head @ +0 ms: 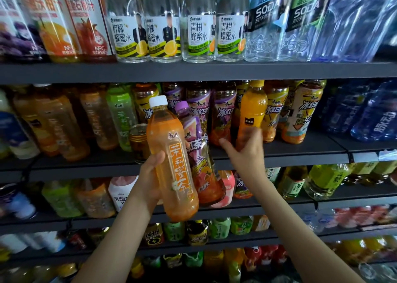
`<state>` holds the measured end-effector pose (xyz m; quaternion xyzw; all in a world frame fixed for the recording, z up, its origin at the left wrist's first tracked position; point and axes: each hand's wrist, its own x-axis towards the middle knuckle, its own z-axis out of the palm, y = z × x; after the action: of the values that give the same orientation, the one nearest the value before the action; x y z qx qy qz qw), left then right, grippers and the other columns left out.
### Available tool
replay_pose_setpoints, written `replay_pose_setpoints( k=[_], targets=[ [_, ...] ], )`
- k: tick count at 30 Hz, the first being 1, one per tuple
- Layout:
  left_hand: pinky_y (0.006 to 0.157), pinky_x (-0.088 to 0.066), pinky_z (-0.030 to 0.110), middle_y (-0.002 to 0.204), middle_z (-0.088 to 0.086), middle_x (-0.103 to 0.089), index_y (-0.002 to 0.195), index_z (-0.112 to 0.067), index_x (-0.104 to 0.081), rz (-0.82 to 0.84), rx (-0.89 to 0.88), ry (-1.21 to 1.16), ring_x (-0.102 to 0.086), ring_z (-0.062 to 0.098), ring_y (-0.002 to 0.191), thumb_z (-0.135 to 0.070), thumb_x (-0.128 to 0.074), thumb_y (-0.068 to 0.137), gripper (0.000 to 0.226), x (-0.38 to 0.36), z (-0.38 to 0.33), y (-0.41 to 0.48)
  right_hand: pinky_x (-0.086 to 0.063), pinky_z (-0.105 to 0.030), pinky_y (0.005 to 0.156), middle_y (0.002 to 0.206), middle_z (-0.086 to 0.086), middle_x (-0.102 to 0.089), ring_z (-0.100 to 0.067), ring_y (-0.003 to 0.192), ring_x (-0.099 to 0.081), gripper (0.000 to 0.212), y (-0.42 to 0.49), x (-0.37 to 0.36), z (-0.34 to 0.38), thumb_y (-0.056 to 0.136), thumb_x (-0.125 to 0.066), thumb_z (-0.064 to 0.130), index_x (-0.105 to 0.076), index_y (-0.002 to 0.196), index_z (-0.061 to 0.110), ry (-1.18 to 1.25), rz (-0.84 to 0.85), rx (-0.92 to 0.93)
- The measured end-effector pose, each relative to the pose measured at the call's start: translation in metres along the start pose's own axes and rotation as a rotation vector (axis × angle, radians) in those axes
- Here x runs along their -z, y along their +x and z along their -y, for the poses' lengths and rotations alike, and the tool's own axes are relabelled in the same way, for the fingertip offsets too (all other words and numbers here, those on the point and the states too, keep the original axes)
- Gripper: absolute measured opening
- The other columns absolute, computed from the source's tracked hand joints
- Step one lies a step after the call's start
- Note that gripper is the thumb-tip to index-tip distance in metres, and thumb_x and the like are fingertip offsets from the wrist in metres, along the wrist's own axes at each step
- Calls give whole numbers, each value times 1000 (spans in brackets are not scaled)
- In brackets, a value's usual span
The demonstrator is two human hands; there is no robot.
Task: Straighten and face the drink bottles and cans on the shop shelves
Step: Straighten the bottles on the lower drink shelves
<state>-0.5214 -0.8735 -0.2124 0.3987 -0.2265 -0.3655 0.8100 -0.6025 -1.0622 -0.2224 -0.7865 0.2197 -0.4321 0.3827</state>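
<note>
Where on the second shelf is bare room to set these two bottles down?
Bare board runs right of the right hand, before the yellow iced-tea bottles. A narrower strip lies left of the gold can. Rows behind are packed; the held orange tea bottle hides the middle.

1. My left hand [148, 175] has two bottles in it: one orange tea bottle [171, 160] and one purple-capped bottle [200, 147].
2. On the top shelf [214, 72] I count two lemon honey-water bottles [131, 33], two green-citrus honey-water bottles [197, 33], two SODA bottles [263, 24] and three juice bottles [58, 24].
3. One gold can [138, 145].
</note>
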Motion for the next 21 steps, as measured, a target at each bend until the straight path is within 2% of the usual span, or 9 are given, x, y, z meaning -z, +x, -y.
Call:
replay_pose_setpoints(
  k=[1, 3, 6, 9, 11, 13, 16, 19, 21],
  targets=[
    [53, -56, 27, 67, 2, -69, 70, -20, -78, 15, -10, 6, -68, 15, 61, -49, -92, 10, 68, 0, -1, 0, -43, -9, 72, 98, 5, -55, -10, 90, -54, 41, -3, 0, 10, 81, -72, 36, -50, 108, 15, 57, 200, -56],
    [57, -56, 26, 69, 0, -70, 73, -21, -79, 75, -33, 20, -68, 13, 64, -51, -92, 18, 63, 0, -3, -1, -47, -11, 71, 98, 8, -63, -7, 91, -61, 35, -6, -1, 22, 82, -65, 46, -57, 107, 22, 125, 552, -140],
    [57, -57, 26, 70, 1, -71, 72, -21, -79, 82, -28, 14, -69, 14, 64, -50, -92, 16, 65, 4, -8, -5, -53, -22, 82, 107, 12, -66, -4, 99, -63, 39, -7, -4, 28, 75, -68, 49, -58, 109, 32, 214, 818, -196],
    [56, -57, 26, 67, 1, -70, 68, -22, -79, 38, 0, 71, -68, 14, 61, -51, -91, 8, 68, 14, -15, -8, -52, -29, 89, 107, 12, -69, -3, 100, -64, 35, -7, -13, 34, 75, -76, 39, -64, 107, 32, 191, 852, -172],
    [55, -57, 28, 68, 4, -71, 70, -19, -79, -6, 25, 65, -68, 16, 60, -48, -92, 4, 73, 22, -19, -10, -54, -30, 87, 102, 9, -72, -5, 96, -67, 27, -8, -21, 41, 77, -77, 27, -68, 103, 27, 255, 841, -203],
    [54, -57, 31, 69, 6, -71, 80, -15, -76, -80, 28, 54, -69, 18, 61, -47, -91, 1, 87, 30, -24, -12, -55, -31, 84, 99, 5, -73, -9, 93, -69, 23, -10, -28, 47, 78, -76, 22, -69, 100, 23, 323, 838, -252],
    [60, -54, 36, 70, 5, -72, 96, -12, -61, -191, 21, 117, -69, 24, 70, -51, -88, -3, 110, 39, -33, -18, -54, -23, 75, 97, 6, -74, -8, 89, -69, 23, -12, -38, 56, 79, -75, 21, -69, 101, 22, 379, 834, -282],
    [53, -56, 29, 71, 5, -73, 97, -12, -60, -204, -71, 130, -70, 20, 67, -51, -88, -1, 109, 47, -44, -25, -53, -19, 65, 88, 6, -74, -9, 84, -69, 17, -16, -49, 56, 80, -75, 20, -70, 96, 20, 379, 738, -279],
    [62, -58, 28, 86, 7, -75, 104, -10, -59, -169, -154, 106, -72, 18, 80, -52, -90, 13, 105, 56, -52, -27, -57, -31, 73, 88, 3, -74, -14, 84, -69, 14, -19, -57, 51, 82, -74, 22, -71, 95, 19, 337, 615, -262]
  ],
)
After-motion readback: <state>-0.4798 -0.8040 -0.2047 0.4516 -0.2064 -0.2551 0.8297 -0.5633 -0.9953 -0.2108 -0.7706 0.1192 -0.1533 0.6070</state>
